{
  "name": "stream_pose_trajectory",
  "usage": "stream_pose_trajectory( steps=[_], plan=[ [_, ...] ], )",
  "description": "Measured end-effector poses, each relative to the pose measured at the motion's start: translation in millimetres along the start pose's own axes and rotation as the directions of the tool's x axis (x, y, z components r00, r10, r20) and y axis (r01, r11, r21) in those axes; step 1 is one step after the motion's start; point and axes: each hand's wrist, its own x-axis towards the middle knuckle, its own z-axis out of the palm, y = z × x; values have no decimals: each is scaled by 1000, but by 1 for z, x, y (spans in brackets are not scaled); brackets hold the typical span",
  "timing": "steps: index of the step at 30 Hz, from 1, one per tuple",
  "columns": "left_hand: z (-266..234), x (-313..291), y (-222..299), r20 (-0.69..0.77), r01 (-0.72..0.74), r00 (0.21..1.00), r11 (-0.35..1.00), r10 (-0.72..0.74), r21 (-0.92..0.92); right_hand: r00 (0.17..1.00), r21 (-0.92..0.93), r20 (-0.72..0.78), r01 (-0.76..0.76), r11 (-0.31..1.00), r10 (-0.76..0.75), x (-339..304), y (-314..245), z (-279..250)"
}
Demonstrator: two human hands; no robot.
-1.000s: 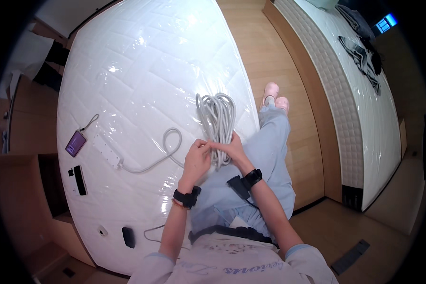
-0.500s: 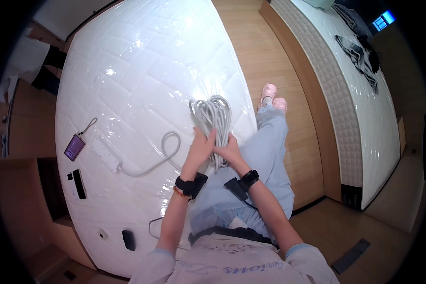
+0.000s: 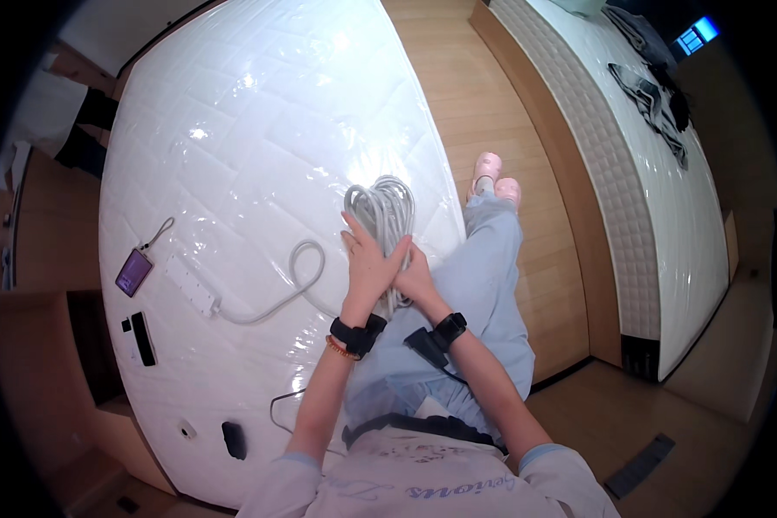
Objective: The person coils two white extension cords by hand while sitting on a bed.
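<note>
A long grey-white cable is gathered into a looped bundle (image 3: 392, 204) at the bed's edge, by my thigh. My right hand (image 3: 417, 281) grips the bundle from its right side, its fingers partly hidden behind the loops. Across the top and left of the loops lies my left hand (image 3: 373, 271), touching them with thumb and fingers spread apart. A loose length of cable (image 3: 305, 281) makes one loop on the mattress to the left and runs to a white power strip (image 3: 192, 288).
Plastic film covers the mattress (image 3: 259, 164). On its left lie a purple-screened phone (image 3: 135, 271) with a strap, a black-and-white device (image 3: 143, 338), a black object (image 3: 234, 439) and a small white item (image 3: 187, 428). A second mattress (image 3: 665, 233) stands right, beyond the wooden floor (image 3: 457, 95). A person (image 3: 65, 121) is far left.
My left hand has shifted slightly up and right over the bundle, and its fingers have spread. The right hand stays on the cable, with the bundle's loops slightly shifted.
</note>
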Motion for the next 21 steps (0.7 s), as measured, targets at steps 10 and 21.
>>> stream_pose_trajectory(
  steps=[10,21],
  plan=[
    [31,18,13,-15,-43,998,812,63,582,983,-221,91,175,960,-158,4,16,-1],
    [-58,-16,-71,-191,-236,936,929,296,285,998,-84,-30,-53,995,50,6,11,-4]
  ],
)
